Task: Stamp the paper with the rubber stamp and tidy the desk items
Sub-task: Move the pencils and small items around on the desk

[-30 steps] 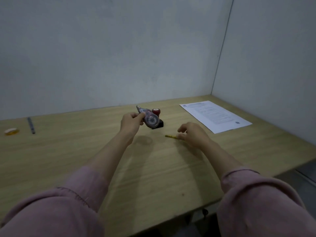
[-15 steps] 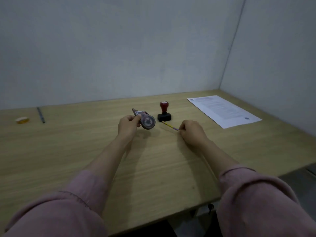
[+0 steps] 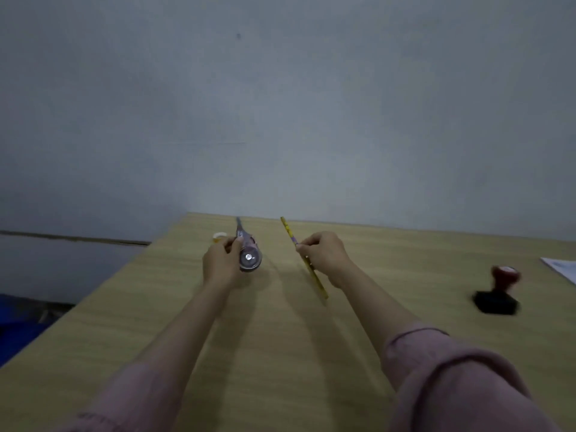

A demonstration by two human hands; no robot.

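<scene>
My left hand (image 3: 222, 264) is shut on a clear correction tape dispenser (image 3: 249, 257), held just above the wooden desk (image 3: 280, 353) near its far left corner. My right hand (image 3: 324, 255) grips a yellow pencil (image 3: 304, 257) that points away toward the wall. The rubber stamp (image 3: 498, 289), red knob on a black base, stands on the desk at the right, blurred. A corner of the white paper (image 3: 561, 268) shows at the right edge.
A small roll of tape (image 3: 219, 236) lies on the desk just beyond my left hand. A dark thin pen (image 3: 239, 224) lies behind the dispenser near the wall. The desk's left edge drops off to a blue object (image 3: 18, 325) below.
The view has swung left. Both hands have carried the dispenser and pencil toward the desk's far left corner, near the tape roll and pen. The pencil is now lifted off the desk.
</scene>
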